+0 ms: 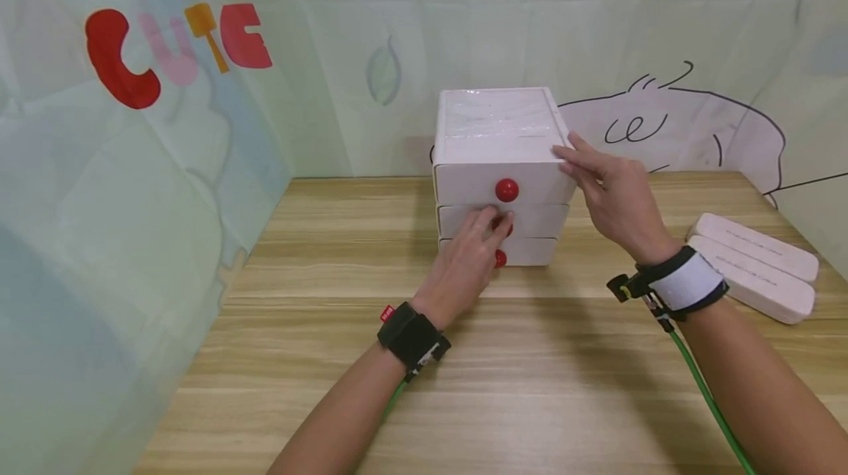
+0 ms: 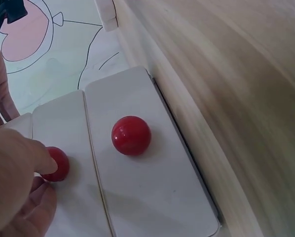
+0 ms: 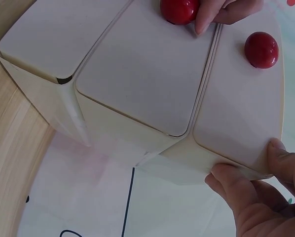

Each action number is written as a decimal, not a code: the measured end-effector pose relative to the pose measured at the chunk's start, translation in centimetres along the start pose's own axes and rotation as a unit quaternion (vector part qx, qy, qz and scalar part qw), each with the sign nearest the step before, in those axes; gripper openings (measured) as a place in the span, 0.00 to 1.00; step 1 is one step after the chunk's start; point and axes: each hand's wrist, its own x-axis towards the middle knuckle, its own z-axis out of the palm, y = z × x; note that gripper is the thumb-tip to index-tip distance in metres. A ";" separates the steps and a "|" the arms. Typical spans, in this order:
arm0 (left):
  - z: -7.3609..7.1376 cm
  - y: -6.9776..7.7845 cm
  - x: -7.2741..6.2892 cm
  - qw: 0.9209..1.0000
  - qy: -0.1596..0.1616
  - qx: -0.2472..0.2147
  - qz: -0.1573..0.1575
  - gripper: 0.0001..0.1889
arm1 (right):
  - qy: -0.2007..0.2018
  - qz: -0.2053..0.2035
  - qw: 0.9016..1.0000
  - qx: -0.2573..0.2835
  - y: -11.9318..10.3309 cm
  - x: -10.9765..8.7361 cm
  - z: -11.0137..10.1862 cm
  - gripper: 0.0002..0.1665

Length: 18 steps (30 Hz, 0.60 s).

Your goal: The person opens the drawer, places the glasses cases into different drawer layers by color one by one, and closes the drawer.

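Note:
A white three-drawer box [image 1: 497, 125] stands on the table, each drawer front bearing a round red knob. My left hand [image 1: 460, 269] pinches the middle knob [image 2: 59, 165] between thumb and fingers, partly covering it. Below it, the bottom knob [image 2: 131, 136] is untouched, as is the top knob [image 1: 506, 190]. With my right hand [image 1: 619, 195] I hold the box's upper right front corner; in the right wrist view the thumb and fingers [image 3: 241, 190] lie on either side of that corner. The drawer fronts look nearly flush with the box.
Two long white cases [image 1: 755, 265] with small lettering lie side by side at the table's right. Wood-grain tabletop [image 1: 318, 328] extends around the box. A printed cloth backdrop [image 1: 344, 33] rises behind and to both sides. Green cables [image 1: 705, 386] run from the wrist straps.

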 end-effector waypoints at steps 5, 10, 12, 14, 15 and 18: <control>0.1 -0.3 0.0 1.000 0.005 -0.010 0.003 0.28 | -0.002 0.005 1.000 0.002 0.0 0.0 0.0 0.22; 0.1 -0.3 -0.1 1.000 0.013 -0.022 0.003 0.27 | -0.002 0.006 1.000 0.003 -0.1 -0.1 0.0 0.22; -0.1 -0.2 -0.2 1.000 0.011 -0.023 0.000 0.27 | -0.001 0.006 1.000 0.003 -0.1 -0.1 0.0 0.22; -0.2 -0.2 -0.2 1.000 0.010 -0.023 -0.003 0.26 | 0.000 0.006 1.000 0.002 -0.1 -0.1 0.0 0.22; -0.3 -0.1 -0.2 1.000 0.011 -0.025 -0.006 0.25 | 0.000 0.006 1.000 0.002 -0.1 -0.1 0.0 0.22; -0.6 -0.1 -0.3 0.999 0.014 -0.031 -0.016 0.24 | -0.002 0.008 1.000 0.004 -0.1 -0.1 0.0 0.22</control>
